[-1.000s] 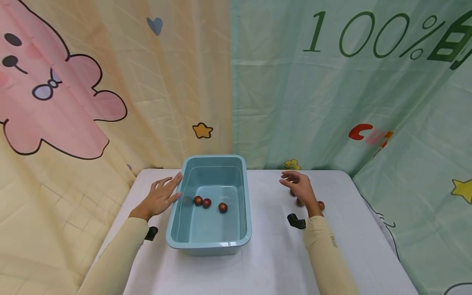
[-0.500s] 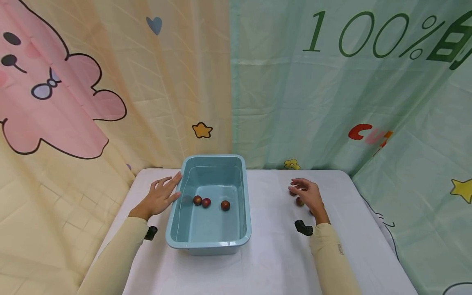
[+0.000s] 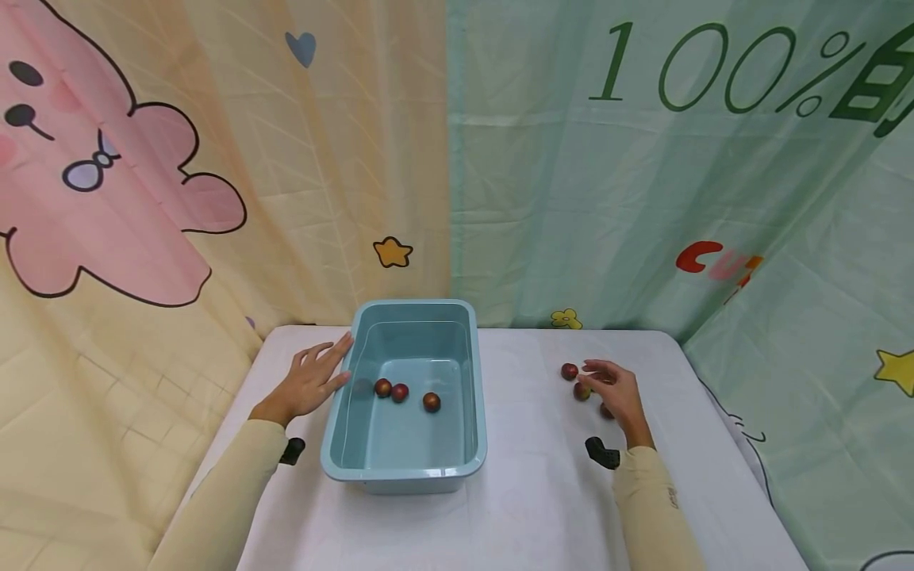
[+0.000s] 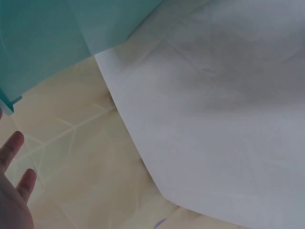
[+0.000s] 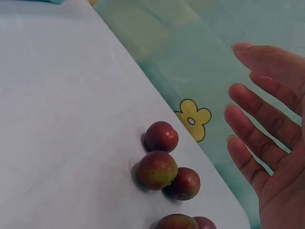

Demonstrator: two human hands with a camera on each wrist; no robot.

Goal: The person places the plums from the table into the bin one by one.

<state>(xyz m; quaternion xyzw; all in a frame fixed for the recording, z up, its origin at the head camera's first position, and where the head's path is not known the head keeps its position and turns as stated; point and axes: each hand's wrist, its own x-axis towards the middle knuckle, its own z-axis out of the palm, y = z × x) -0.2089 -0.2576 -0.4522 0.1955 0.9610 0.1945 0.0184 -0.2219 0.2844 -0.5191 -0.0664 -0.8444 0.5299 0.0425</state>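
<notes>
Head view: left hand [image 3: 312,381], spread, seems to touch the tub [image 3: 404,474]; right hand [image 3: 617,392], fingers parted, hovers by plums [image 3: 569,371].

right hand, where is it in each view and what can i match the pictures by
Head: right hand, right of the blue basin, by the loose fruits.
Left wrist: not in it; the left hand shows there.
Right wrist: at the right edge.
Shared landmark: white table, in all three.
</notes>
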